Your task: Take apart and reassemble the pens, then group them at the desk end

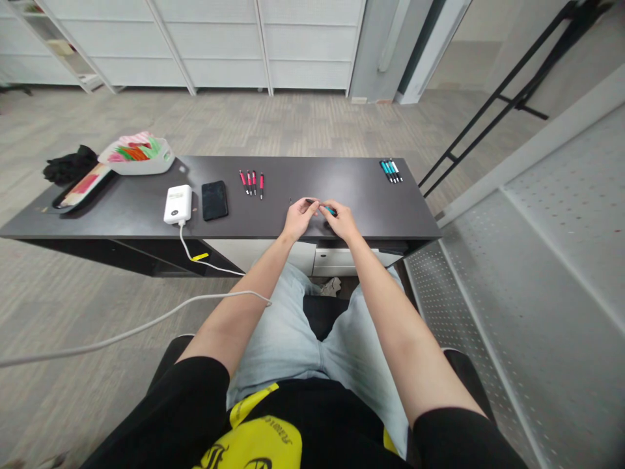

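Note:
My left hand (299,218) and my right hand (342,221) meet just above the front part of the dark tabletop (288,225). Between them is a teal and black pen (331,211). The fingers of my left hand pinch its dark end, while my right hand is closed round the teal part. Whether the pen is whole or in two pieces cannot be made out. To the left lie several red and black pens (250,183) in a loose row. At the far right lies a row of teal, black and white pens (391,171).
Left of the red pens are a black phone (215,200) and a white power bank (178,204) with its cable (185,244). A white basket (146,167) of colourful items, a dark tray (83,190) and a black cloth-like bundle (71,165) fill the left end. A perforated panel stands at right.

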A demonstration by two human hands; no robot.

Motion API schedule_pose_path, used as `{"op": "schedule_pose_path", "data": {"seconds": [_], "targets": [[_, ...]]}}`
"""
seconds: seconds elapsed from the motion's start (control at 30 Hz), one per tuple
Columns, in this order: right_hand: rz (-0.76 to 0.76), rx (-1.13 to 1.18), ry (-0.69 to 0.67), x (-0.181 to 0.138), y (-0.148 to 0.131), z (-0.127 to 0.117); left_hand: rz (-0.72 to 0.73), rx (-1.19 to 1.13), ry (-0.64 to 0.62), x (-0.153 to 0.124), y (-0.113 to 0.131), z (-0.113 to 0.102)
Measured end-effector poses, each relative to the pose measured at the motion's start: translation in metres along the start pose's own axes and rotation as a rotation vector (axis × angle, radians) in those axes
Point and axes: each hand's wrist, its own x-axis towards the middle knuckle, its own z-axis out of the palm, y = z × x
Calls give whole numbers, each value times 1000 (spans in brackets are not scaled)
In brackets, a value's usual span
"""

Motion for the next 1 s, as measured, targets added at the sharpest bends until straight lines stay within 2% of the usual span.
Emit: {"op": "schedule_pose_path", "data": {"seconds": [0.13, 0.37, 0.5, 0.63, 0.83, 1.0], "targets": [[-15, -8, 3, 0, 2, 1, 1, 10, 109, 4, 2, -19], [-8, -28, 15, 0, 5, 2, 73, 173, 242, 17, 17, -82], [12, -40, 22, -1, 4, 2, 92, 297, 201, 21, 21, -105], [19, -40, 34, -1, 2, 2, 122, 456, 127, 21, 24, -105], [30, -45, 34, -1, -1, 1, 267, 955, -51, 21, 30, -81], [31, -29, 31, -1, -2, 0, 299, 1129, -202, 23, 30, -71]]}}
